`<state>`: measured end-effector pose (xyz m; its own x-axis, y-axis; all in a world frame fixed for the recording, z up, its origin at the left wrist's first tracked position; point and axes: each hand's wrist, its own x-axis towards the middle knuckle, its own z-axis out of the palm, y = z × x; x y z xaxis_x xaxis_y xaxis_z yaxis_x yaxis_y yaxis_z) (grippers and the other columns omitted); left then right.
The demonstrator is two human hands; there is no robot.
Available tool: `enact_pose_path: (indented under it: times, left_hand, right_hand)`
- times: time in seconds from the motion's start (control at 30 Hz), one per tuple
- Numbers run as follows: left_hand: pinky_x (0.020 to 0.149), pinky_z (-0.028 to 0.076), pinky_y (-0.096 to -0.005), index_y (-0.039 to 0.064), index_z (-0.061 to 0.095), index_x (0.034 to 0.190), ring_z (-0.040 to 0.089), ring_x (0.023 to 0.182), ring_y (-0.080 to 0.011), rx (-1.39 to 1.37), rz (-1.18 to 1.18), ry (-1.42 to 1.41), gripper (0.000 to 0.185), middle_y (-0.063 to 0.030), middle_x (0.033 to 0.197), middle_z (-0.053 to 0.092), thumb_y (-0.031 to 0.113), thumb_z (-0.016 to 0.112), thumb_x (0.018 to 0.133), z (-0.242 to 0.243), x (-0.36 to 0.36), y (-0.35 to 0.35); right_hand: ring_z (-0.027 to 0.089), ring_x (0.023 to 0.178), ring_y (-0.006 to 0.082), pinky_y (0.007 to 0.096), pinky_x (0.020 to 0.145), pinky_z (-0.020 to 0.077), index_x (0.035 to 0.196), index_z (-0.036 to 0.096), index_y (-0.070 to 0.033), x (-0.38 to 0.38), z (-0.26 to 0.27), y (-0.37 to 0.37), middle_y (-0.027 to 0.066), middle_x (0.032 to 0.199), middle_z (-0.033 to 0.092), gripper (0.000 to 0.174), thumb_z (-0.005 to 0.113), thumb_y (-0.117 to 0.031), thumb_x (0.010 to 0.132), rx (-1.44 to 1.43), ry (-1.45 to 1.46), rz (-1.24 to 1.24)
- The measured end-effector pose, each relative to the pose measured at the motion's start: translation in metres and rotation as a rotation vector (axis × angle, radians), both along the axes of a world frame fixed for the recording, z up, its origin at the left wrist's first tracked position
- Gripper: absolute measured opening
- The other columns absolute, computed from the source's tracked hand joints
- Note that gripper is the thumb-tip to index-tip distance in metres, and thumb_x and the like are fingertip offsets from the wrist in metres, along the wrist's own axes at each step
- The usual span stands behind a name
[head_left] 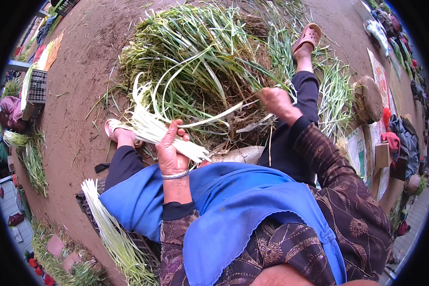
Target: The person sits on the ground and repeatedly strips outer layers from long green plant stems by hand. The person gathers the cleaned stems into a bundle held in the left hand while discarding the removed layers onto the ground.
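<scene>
My left hand (pixel 173 152), with a bracelet at the wrist, grips a bundle of pale white leafy stalks (pixel 153 125). Their cut-looking ends point right, above the blue apron (pixel 232 193). One long loose stalk (pixel 214 119) trails from the bundle toward the right. My right hand (pixel 279 103) is closed, with thin leaf strands meeting its fingertips; the finer detail there is blurred. In front of me, between my feet, lies a large heap of green leafy stalks (pixel 186 53) with brown roots and dry leaves on its right side.
A second pale bundle (pixel 111 228) rests across a dark plastic crate (pixel 87 211) at my left. Loose stalks (pixel 334 96) are strewn beyond my right leg, near a round brown object (pixel 370 100). A black crate (pixel 37 85) and a person's checked sleeve (pixel 12 109) appear far left.
</scene>
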<state>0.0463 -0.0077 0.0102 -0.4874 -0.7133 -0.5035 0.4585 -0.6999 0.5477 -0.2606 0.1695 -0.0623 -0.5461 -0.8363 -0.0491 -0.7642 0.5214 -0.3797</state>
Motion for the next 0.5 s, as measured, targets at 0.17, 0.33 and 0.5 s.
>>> enact_pose_path:
  times: [0.17,0.33,0.5]
  left_hand:
    - [0.056,0.049,-0.0294,0.004,0.056,0.106,0.063,0.073,-0.0143,-0.001,0.007,0.112,0.020,-0.0103,0.094,0.065,0.005,0.067,0.089,0.009,0.015,-0.009]
    - [0.055,0.050,-0.0307,0.002,0.057,0.104,0.062,0.069,-0.0146,0.023,-0.050,-0.033,0.021,-0.0067,0.084,0.063,-0.001,0.067,0.086,0.004,0.004,0.006]
    - [0.054,0.050,-0.0288,-0.001,0.056,0.102,0.059,0.060,-0.0145,-0.020,-0.055,-0.229,0.020,-0.0056,0.079,0.060,-0.001,0.068,0.085,0.001,0.002,0.013]
  right_hand:
    - [0.067,0.080,0.0368,0.0451,0.072,0.0539,0.112,0.061,-0.006,-0.051,0.028,0.011,0.0186,0.087,0.068,0.036,0.065,-0.018,0.078,0.356,0.126,-0.104]
    - [0.062,0.107,0.0256,0.0344,0.092,0.0499,0.126,0.057,0.000,0.078,0.074,-0.064,0.0177,0.121,0.062,0.056,0.068,-0.039,0.088,-0.254,-0.953,0.313]
    - [0.058,0.078,0.0099,0.0278,0.072,0.0485,0.101,0.068,0.004,0.146,0.075,-0.096,0.0071,0.082,0.068,0.024,0.067,-0.018,0.090,-0.223,-1.130,0.288]
